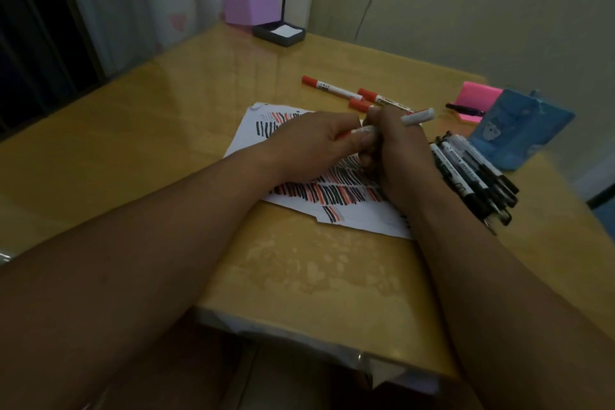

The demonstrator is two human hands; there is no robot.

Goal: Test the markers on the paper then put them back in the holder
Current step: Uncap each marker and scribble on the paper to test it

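Over the paper (248,138), streaked red and black, both hands clamp one marker (418,116): the left hand (309,145) pinches its red end, the right hand (399,151) grips the barrel. Right of the paper, black markers (476,176) lie beside the blue holder (519,130), whose contents are hidden. Beyond the paper lie red markers (332,89) and a dark tray (266,34) of white notes.

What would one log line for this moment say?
left hand and right hand both grip one marker over scribbled paper | red markers beyond | black markers piled right | blue holder beside pile
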